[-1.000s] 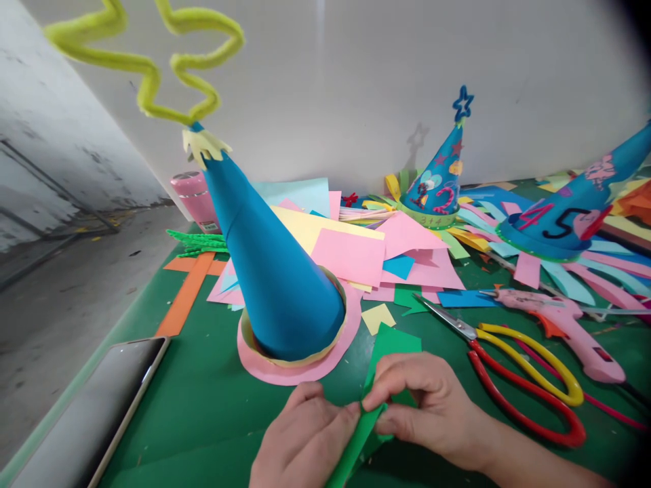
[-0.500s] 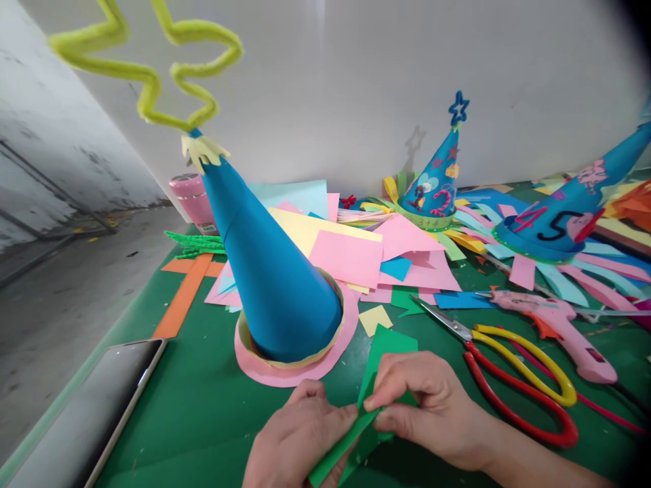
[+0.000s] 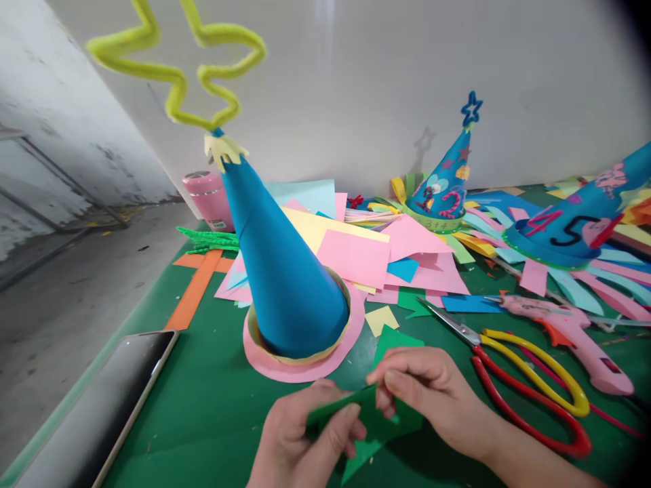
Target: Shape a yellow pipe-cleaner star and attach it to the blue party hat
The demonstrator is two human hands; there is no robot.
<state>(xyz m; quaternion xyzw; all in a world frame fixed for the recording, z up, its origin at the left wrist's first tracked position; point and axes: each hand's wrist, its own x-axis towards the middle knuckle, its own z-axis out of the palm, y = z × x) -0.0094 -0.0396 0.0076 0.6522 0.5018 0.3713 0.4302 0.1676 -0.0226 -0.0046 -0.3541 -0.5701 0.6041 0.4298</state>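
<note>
Between my two hands is a folded piece of green paper (image 3: 379, 420) near the table's front. My left hand (image 3: 310, 434) pinches its left end, thumb in front and fingers behind. My right hand (image 3: 432, 400) grips the fold at its upper right with thumb and fingertips. Just behind the hands stands a blue paper cone hat (image 3: 289, 285) with a pink brim (image 3: 300, 371) and a large yellow pipe-cleaner star (image 3: 178, 74) on its tip. Scissors (image 3: 513, 386) with one red and one yellow handle lie right of my right hand.
A phone (image 3: 102, 413) lies at the left edge. A pink glue gun (image 3: 569, 332) rests beyond the scissors. Coloured paper sheets (image 3: 356, 257), a pink bottle (image 3: 208, 200), green pipe cleaners (image 3: 206, 239) and two decorated hats (image 3: 442, 179) are farther back.
The green paper has turned in my hands, its front face now tipped toward me. My left thumb has shifted onto the front of it. The view has swung slightly left.
</note>
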